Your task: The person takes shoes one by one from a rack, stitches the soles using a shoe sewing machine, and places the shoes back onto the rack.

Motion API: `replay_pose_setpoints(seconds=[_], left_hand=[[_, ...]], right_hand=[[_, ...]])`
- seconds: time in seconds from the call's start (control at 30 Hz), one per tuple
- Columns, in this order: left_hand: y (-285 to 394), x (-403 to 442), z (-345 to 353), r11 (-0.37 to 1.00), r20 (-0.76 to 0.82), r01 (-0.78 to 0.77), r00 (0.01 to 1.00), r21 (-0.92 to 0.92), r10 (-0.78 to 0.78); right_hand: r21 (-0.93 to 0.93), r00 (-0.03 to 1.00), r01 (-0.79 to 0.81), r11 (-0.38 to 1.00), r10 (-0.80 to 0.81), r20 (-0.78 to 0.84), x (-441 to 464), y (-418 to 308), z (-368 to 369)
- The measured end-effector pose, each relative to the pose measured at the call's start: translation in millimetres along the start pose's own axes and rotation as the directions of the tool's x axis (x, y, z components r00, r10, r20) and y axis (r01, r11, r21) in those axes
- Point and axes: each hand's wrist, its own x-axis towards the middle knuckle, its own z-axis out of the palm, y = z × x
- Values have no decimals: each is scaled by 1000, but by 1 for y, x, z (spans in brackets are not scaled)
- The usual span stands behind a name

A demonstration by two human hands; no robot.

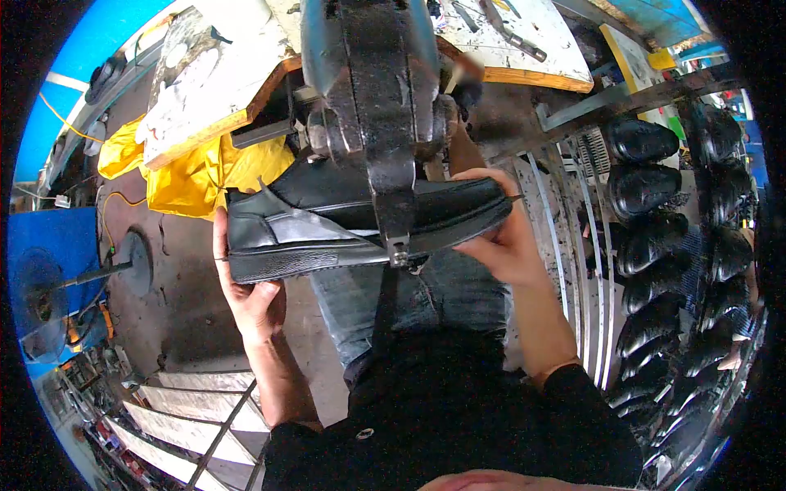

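A black leather shoe (307,225) lies on its side between my hands, under the dark metal arm of a machine (385,106). The narrow tip of that arm comes down at the edge of the sole, near the shoe's middle. My left hand (252,299) grips the heel end, thumb below and fingers behind it. Around the toe end, my right hand (501,237) is closed with the thumb underneath. Part of the upper is hidden behind the machine arm.
Racks of black shoes (647,190) stand along the right. Behind the machine are a worn white worktable (205,74) and a yellow cloth or bag (192,176). Hand tools, including a hammer (516,37), lie on the table's right part. A pedestal fan (49,303) stands at left.
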Motion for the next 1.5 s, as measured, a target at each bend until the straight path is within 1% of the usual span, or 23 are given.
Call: replay_pose_setpoints(seconds=[0.17,0.33,0.37,0.4,0.43,0.5,0.53,0.57,0.63,0.7,0.77,0.83,0.87,0.9,0.97,1.03,1.1,1.17,1.23,1.27,1.37,1.43,1.5], left_hand=[[-2,1,-3,999,-15,-4,1000,-52,3],[-3,-3,-8,999,-72,28,997,32,-26],[-2,-3,-8,987,-70,-13,997,160,25],[-1,-2,-5,957,-62,-54,995,284,75],[0,-1,1,957,-57,-53,996,284,72],[4,2,21,748,97,-350,928,564,360],[10,1,35,643,134,-391,901,659,412],[21,1,49,643,134,-388,903,660,408],[42,4,76,229,443,-501,857,835,262],[46,9,99,223,510,-526,850,821,130],[44,19,116,222,551,-561,827,797,113],[38,25,123,179,523,-509,851,842,-42],[38,30,129,319,553,-514,832,796,-38],[37,30,129,315,557,-518,829,795,-44],[31,29,126,574,411,-259,899,777,-150],[22,31,120,612,466,-328,882,720,-75],[17,26,114,787,380,-141,916,601,-126],[12,22,107,818,374,-89,913,568,-160],[5,20,101,877,371,-54,917,478,-146],[0,16,98,926,352,3,925,378,-146],[-15,14,96,975,359,-16,931,224,-67],[-26,11,95,973,351,-7,933,230,-76],[-37,4,93,988,236,66,967,137,-98]], right_hand=[[35,1000,-14,999,15,-13,4,5,12],[-116,999,31,993,-32,-2,8,9,16],[-117,999,32,993,-33,-7,9,7,16],[-232,998,55,971,-53,16,9,3,16],[-343,997,79,936,-70,39,10,0,17],[-353,997,71,933,-55,54,11,-3,19],[-362,996,63,930,-38,75,10,-5,20],[-360,997,59,931,-35,72,10,-7,23],[-435,997,76,897,-54,63,11,-12,28],[-470,996,87,878,-68,56,11,-15,33],[-507,995,97,857,-87,42,11,-20,36],[-588,998,25,809,15,63,11,-27,36],[-583,998,24,812,12,58,11,-31,36],[-611,997,58,790,-20,70,11,-34,36],[-636,996,89,767,-51,78,11,-36,36],[-700,989,148,698,-90,120,11,-37,37],[-715,981,195,672,-135,140,12,-34,36],[-726,970,243,643,-180,165,12,-29,32],[-563,980,201,802,-157,126,9,-14,24],[-561,979,204,802,-160,127,7,-1,18],[-457,981,196,868,-170,99,-5,60,1],[-150,995,-86,985,94,45,-16,110,-7],[-36,991,-110,993,112,69,-24,142,-14]])
